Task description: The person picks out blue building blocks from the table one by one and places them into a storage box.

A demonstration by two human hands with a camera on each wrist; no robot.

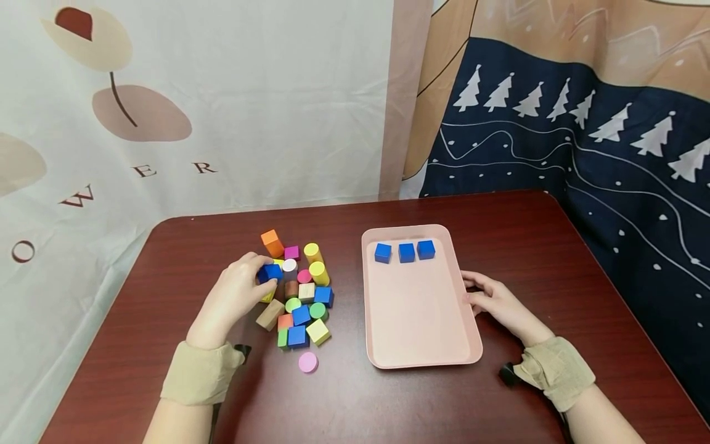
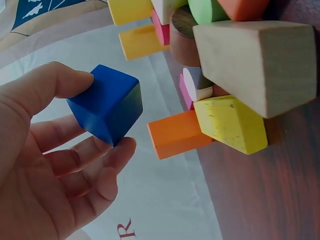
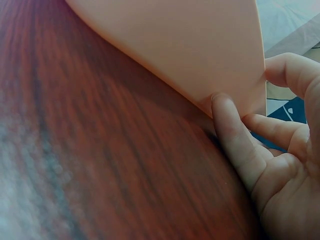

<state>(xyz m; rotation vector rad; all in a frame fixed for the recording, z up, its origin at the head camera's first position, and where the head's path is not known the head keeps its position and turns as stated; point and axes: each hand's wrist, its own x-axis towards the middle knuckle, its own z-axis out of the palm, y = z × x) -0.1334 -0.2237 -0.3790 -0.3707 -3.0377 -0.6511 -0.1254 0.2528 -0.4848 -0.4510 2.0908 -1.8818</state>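
My left hand [image 1: 235,296] pinches a blue cube [image 2: 107,102] between thumb and fingertips, over the left side of a cluster of blocks. Under and beside it lie yellow blocks [image 2: 230,122], an orange block [image 1: 272,243] and a plain wooden block [image 1: 270,315]. On the right, my right hand [image 1: 501,305] rests against the right side of a pink tray [image 1: 421,308], with thumb and fingertips touching its outer wall and rim. Three blue cubes [image 1: 407,252] stand in a row at the tray's far end.
Other blocks in the cluster include a brown cylinder [image 1: 291,289], yellow cylinders [image 1: 318,273], green pieces [image 1: 318,311] and more blue cubes [image 1: 297,337]. A pink disc [image 1: 308,362] lies nearer the front. Curtains [image 1: 277,111] hang behind the dark wooden table [image 1: 344,401].
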